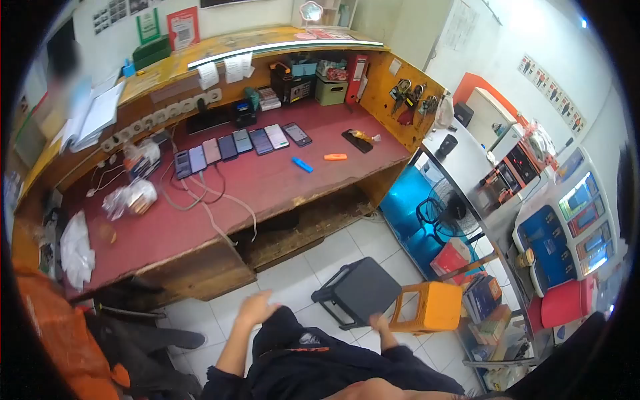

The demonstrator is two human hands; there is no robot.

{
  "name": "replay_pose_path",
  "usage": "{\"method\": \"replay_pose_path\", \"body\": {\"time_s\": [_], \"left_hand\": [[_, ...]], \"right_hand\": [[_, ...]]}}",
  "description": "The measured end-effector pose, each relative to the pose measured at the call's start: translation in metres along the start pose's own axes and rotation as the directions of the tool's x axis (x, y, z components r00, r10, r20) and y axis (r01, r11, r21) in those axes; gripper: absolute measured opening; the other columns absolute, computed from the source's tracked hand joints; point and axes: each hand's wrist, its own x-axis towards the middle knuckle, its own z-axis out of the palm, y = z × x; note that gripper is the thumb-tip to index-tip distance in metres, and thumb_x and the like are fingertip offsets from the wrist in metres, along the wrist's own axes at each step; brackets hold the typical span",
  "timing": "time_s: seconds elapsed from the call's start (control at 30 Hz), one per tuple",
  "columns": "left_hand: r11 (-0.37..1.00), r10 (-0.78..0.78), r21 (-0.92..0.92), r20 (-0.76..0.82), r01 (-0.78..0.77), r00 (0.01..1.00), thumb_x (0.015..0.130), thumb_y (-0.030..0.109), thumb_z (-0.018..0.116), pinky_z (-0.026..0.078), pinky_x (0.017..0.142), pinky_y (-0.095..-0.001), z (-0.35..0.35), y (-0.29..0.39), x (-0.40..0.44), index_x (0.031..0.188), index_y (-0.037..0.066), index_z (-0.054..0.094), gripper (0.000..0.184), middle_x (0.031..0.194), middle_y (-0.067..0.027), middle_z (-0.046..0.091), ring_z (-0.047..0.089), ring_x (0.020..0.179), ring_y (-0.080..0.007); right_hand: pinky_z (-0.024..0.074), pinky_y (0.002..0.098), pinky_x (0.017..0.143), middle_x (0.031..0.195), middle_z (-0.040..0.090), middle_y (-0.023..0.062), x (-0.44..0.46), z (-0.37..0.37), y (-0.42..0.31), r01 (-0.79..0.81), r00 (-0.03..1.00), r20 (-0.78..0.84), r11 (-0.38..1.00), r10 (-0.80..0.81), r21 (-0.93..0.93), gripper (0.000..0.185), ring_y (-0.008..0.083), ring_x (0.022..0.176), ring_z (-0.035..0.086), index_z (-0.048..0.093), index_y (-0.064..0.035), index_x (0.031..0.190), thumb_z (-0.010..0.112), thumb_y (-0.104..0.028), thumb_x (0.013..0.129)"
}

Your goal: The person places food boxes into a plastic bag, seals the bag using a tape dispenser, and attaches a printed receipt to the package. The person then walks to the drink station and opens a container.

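Observation:
My left hand [257, 309] hangs above the tiled floor in front of the desk, its thumb and fingers apart and nothing in it. Low by the dark grey plastic stool [363, 290] is my right hand [379, 324]; its fingers are foreshortened, and I cannot tell whether it touches the stool. An orange stool [433, 303] stands just right of that hand. Out of reach on the red desktop [267, 180], several phones [241, 141] lie in a row. A blue marker [302, 165] and an orange highlighter [335, 157] rest nearer the desk's front edge.
Loose cables [213, 207] trail over the desk edge. Plastic bags [133, 198] lie at the desk's left. Another person's orange garment [50, 333] and dark trousers are at lower left. A fan [453, 207] and a shelf with boxes [483, 300] stand to the right.

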Motion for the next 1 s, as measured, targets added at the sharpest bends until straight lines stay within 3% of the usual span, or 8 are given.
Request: {"method": "replay_pose_path", "body": {"time_s": [0.03, 0.2, 0.37, 0.57, 0.67, 0.7, 0.83, 1.0], "left_hand": [[0.998, -0.047, 0.045, -0.089, 0.051, 0.995, 0.076, 0.046, 0.055, 0.040, 0.088, -0.0428, -0.021, -0.008, 0.024, 0.116, 0.004, 0.049, 0.059, 0.113, -0.0167, 0.054, 0.051, 0.106, -0.0310], [0.890, -0.435, 0.116, -0.073, 0.441, 0.897, 0.075, 0.044, 0.057, 0.041, 0.085, -0.0431, -0.072, -0.057, 0.148, 0.112, 0.004, 0.051, 0.055, 0.108, -0.0202, 0.055, 0.052, 0.101, -0.0324], [0.886, -0.459, 0.072, -0.015, 0.459, 0.888, 0.076, 0.045, 0.056, 0.042, 0.082, -0.0450, -0.118, -0.012, 0.284, 0.107, 0.003, 0.052, 0.053, 0.105, -0.0211, 0.056, 0.054, 0.097, -0.0349], [0.996, -0.083, -0.037, 0.047, 0.085, 0.995, 0.079, 0.043, 0.054, 0.041, 0.085, -0.0457, -0.130, 0.067, 0.424, 0.114, 0.003, 0.049, 0.053, 0.110, -0.0214, 0.053, 0.051, 0.101, -0.0374], [0.970, 0.041, -0.238, -0.054, -0.052, 0.998, 0.081, 0.038, 0.054, 0.039, 0.089, -0.0432, -0.119, 0.107, 0.500, 0.120, 0.003, 0.046, 0.054, 0.120, -0.0212, 0.047, 0.047, 0.108, -0.0366], [0.922, 0.055, -0.376, -0.098, -0.088, 0.994, 0.081, 0.037, 0.055, 0.040, 0.089, -0.0421, -0.115, 0.123, 0.525, 0.122, 0.003, 0.043, 0.054, 0.121, -0.0193, 0.047, 0.049, 0.107, -0.0340], [0.176, -0.058, -0.983, 0.038, 0.047, 0.998, 0.084, 0.028, 0.056, 0.045, 0.080, -0.0340, -0.109, 0.211, 0.612, 0.127, 0.005, 0.034, 0.053, 0.118, -0.0141, 0.049, 0.056, 0.097, -0.0222], [-0.583, 0.035, -0.797, 0.170, 0.158, 0.985, 0.083, 0.018, 0.060, 0.048, 0.067, -0.0256, -0.104, 0.277, 0.676, 0.120, 0.005, 0.042, 0.043, 0.106, -0.0081, 0.055, 0.057, 0.086, -0.0150]], "right_hand": [[0.0466, 0.0418, 0.073, 0.089, 0.062, 0.0169, 0.041, -0.093, -0.025, -0.293, 0.856, -0.141, 0.692, 0.497, 0.660, 0.022, 0.0322, 0.083, 0.059, 0.060, -0.0035, 0.080, 0.053, -0.023, 0.073], [0.0471, 0.0373, 0.073, 0.083, 0.063, 0.0139, 0.324, -0.341, 0.006, 0.040, 0.717, -0.580, 0.807, 0.388, 0.589, 0.022, 0.0298, 0.081, 0.060, 0.059, -0.0051, 0.088, 0.064, -0.013, 0.069], [0.0427, 0.0368, 0.084, 0.101, 0.058, 0.0122, 0.496, -0.513, 0.023, -0.120, 0.691, -0.591, 0.872, 0.417, 0.475, 0.028, 0.0289, 0.098, 0.053, 0.056, -0.0075, 0.099, 0.058, -0.011, 0.072], [0.0258, 0.0451, 0.100, 0.108, 0.054, 0.0088, 0.606, -0.542, 0.070, -0.376, 0.735, -0.611, 0.927, 0.293, -0.007, 0.030, 0.0265, 0.110, 0.045, 0.054, -0.0071, 0.105, 0.053, -0.014, 0.075], [0.0403, 0.0415, 0.087, 0.098, 0.057, 0.0112, 0.619, -0.569, 0.091, -0.036, 0.778, -0.628, 0.996, -0.025, -0.083, 0.028, 0.0290, 0.098, 0.053, 0.052, -0.0059, 0.102, 0.057, -0.017, 0.077], [0.0428, 0.0378, 0.081, 0.090, 0.058, 0.0088, 0.607, -0.596, 0.090, 0.155, 0.872, -0.489, 0.953, -0.009, 0.260, 0.022, 0.0250, 0.089, 0.056, 0.052, -0.0046, 0.096, 0.057, -0.018, 0.079], [0.0458, 0.0249, 0.056, 0.069, 0.055, 0.0017, 0.570, -0.646, 0.080, 0.327, 0.940, -0.278, 0.289, -0.199, 0.900, 0.016, 0.0106, 0.061, 0.054, 0.047, -0.0039, 0.082, 0.053, -0.018, 0.087], [0.0398, 0.0181, 0.046, 0.069, 0.051, -0.0005, 0.532, -0.681, 0.053, 0.273, 0.928, -0.246, 0.059, -0.281, 0.960, 0.013, 0.0029, 0.055, 0.048, 0.043, -0.0058, 0.080, 0.051, -0.013, 0.088]]}}
